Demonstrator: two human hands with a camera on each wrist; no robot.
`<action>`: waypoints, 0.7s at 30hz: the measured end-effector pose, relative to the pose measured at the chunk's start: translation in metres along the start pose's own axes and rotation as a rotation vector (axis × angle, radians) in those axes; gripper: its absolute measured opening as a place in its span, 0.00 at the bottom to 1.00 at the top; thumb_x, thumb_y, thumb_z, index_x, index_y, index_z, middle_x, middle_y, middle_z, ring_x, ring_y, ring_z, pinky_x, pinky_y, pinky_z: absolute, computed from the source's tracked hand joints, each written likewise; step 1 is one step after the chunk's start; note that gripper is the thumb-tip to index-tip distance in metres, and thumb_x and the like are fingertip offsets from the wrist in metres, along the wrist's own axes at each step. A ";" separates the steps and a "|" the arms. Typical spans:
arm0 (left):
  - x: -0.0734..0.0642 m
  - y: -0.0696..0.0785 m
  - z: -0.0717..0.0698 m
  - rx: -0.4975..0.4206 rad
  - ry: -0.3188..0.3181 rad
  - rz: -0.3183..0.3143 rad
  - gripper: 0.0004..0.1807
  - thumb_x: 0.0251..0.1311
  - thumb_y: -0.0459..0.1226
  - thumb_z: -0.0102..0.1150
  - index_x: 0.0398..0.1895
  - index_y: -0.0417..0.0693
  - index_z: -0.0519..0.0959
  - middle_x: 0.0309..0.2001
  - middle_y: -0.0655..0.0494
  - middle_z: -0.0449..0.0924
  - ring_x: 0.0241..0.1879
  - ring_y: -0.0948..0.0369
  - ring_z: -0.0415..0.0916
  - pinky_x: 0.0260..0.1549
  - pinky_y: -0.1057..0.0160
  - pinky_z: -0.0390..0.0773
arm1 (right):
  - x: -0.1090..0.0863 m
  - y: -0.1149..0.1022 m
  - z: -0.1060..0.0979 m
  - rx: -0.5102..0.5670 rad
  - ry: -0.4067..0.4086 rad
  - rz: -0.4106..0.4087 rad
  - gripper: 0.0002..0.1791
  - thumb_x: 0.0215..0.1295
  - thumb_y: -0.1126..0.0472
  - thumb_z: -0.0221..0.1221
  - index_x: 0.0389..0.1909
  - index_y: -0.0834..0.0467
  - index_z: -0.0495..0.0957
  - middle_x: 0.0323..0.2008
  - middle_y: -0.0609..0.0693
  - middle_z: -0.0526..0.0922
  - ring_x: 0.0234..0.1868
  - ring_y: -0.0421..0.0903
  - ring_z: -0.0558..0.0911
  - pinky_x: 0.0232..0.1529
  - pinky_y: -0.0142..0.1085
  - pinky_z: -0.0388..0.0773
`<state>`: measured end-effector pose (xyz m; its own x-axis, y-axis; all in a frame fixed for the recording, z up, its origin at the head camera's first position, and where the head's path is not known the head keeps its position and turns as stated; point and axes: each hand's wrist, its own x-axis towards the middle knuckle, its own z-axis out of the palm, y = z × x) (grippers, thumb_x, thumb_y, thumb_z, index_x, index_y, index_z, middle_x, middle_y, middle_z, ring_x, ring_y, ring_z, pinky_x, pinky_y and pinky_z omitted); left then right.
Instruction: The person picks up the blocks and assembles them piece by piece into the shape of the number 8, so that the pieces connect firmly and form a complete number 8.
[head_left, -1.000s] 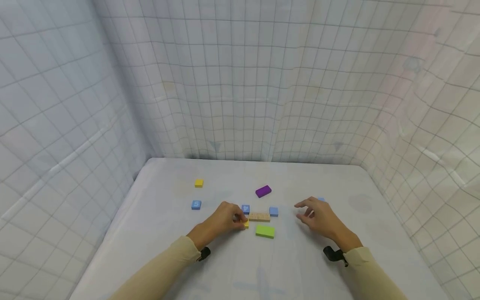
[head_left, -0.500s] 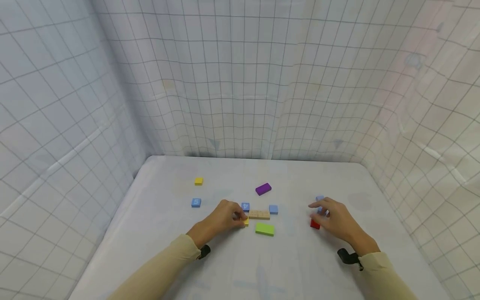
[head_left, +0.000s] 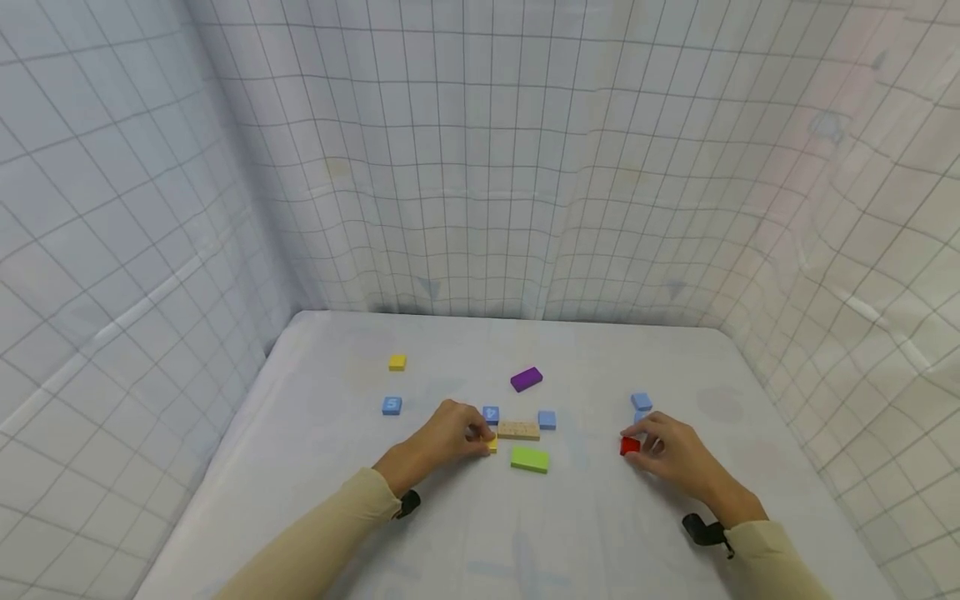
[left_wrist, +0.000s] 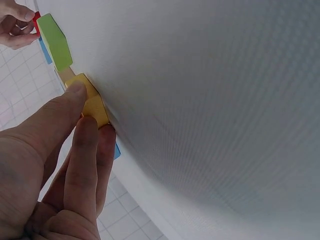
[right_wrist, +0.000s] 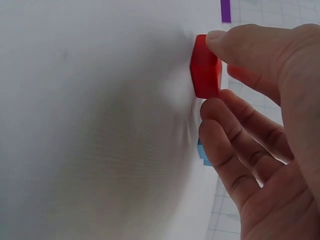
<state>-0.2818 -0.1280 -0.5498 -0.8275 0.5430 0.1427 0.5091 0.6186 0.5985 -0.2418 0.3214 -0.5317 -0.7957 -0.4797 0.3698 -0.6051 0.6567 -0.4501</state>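
Note:
My left hand (head_left: 448, 435) pinches a small yellow block (left_wrist: 94, 102) between thumb and fingers at table level, right beside the end of a plain wooden block (head_left: 518, 430). Over on the right, my right hand (head_left: 672, 452) has its thumb and fingers around a red block (right_wrist: 205, 67), the thumb tip on one edge in the right wrist view. A blue tile marked 4 (head_left: 491, 414) lies just behind the left fingertips. Behind the right hand are two blue tiles; the farther blue tile (head_left: 641, 402) shows fully, the nearer blue tile (head_left: 641, 416) is partly hidden.
A green block (head_left: 530, 459) lies in front of the wooden block, and a blue tile (head_left: 547, 420) at its right end. Farther back is a purple block (head_left: 527, 379). To the left lie a blue tile marked 5 (head_left: 392, 406) and a yellow tile (head_left: 397, 362). Gridded curtains surround the table.
My right hand has moved right and toward me, onto the red block, uncovering the blue tiles behind it. The left hand has stayed on the yellow block.

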 end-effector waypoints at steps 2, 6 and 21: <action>0.000 -0.002 0.001 -0.007 0.000 0.000 0.08 0.63 0.33 0.88 0.43 0.48 0.97 0.41 0.57 0.97 0.38 0.69 0.84 0.41 0.70 0.89 | -0.001 0.001 0.003 -0.001 0.005 -0.014 0.21 0.60 0.73 0.85 0.52 0.57 0.94 0.44 0.47 0.89 0.37 0.31 0.83 0.38 0.31 0.88; 0.001 -0.006 0.003 -0.008 0.010 0.021 0.08 0.62 0.33 0.89 0.43 0.48 0.98 0.41 0.57 0.97 0.38 0.69 0.83 0.40 0.70 0.88 | -0.002 0.001 0.008 -0.006 0.031 -0.044 0.21 0.58 0.74 0.85 0.51 0.57 0.94 0.42 0.46 0.89 0.36 0.31 0.82 0.37 0.30 0.88; -0.006 0.012 -0.008 -0.021 0.013 0.035 0.08 0.64 0.33 0.88 0.43 0.47 0.97 0.41 0.57 0.96 0.37 0.68 0.80 0.38 0.69 0.85 | 0.001 -0.005 0.019 0.028 0.069 -0.058 0.21 0.56 0.74 0.86 0.49 0.56 0.94 0.40 0.46 0.93 0.35 0.31 0.86 0.36 0.29 0.90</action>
<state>-0.2724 -0.1286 -0.5374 -0.8126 0.5562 0.1743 0.5328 0.5876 0.6090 -0.2402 0.3067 -0.5449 -0.7562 -0.4749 0.4502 -0.6514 0.6120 -0.4484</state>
